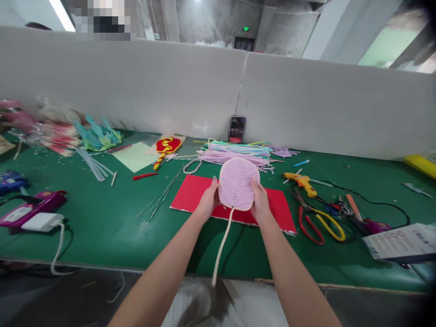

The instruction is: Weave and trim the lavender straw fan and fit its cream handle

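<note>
Between my two hands I hold up a lilac fan (pixel 239 184) made of pipe cleaners, rounded, with a cream edge and slanting rows that meet along its middle. Its thin cream stem (pixel 223 247) hangs down toward the table's front edge. My left hand (pixel 209 200) grips the fan's left rim, and my right hand (pixel 260 200) grips the right rim with the thumb on its face. Below them lies a red board (pixel 279 206) on the green table. A pile of pastel pipe cleaners (pixel 235 152) lies just behind the fan.
On the right are a yellow glue gun (pixel 301 181), pliers (pixel 311 215) with red and yellow handles, and a white printed box (pixel 402 240). A red and yellow fan (pixel 166 147) lies back left. Thin wires (pixel 160 200) lie left; a purple power strip (pixel 34 211) holds a white charger.
</note>
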A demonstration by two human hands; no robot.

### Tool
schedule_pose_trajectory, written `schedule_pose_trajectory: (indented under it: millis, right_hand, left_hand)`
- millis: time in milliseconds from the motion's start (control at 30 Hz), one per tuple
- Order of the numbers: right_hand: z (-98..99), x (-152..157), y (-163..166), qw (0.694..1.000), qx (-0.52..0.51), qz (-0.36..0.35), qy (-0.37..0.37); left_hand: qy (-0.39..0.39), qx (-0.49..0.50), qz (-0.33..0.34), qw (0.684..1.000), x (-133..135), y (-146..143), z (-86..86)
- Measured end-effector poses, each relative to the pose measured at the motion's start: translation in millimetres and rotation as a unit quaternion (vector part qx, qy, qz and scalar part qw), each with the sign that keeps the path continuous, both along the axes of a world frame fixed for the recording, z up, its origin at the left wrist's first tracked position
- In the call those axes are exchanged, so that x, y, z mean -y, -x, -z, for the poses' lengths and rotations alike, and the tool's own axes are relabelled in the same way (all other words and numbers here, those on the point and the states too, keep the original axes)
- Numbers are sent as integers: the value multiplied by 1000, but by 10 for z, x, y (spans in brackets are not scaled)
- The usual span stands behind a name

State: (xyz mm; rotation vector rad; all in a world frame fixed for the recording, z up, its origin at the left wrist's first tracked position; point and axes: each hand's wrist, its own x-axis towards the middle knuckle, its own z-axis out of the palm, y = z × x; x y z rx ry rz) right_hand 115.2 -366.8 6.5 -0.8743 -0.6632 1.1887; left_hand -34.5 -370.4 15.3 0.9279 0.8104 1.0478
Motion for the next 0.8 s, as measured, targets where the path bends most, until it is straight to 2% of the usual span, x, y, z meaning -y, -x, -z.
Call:
schedule_pose_trajectory:
  millis: [100,233,567,800]
  right_hand:
    - [-24,20,4,1000,0,4,-4]
    - [-25,32,13,1000,11,6,-4]
    - [45,-9,15,1000,28,-6,0]
    - [23,36,26,996,44,-75,19]
  left_hand:
    - [-12,-52,21,998,31,-27,35]
    - [-36,-94,-1,995,41,-23,53]
    - [-46,-92,-60,993,24,-12,13]
    - [-55,-72,-131,987,-41,39,71]
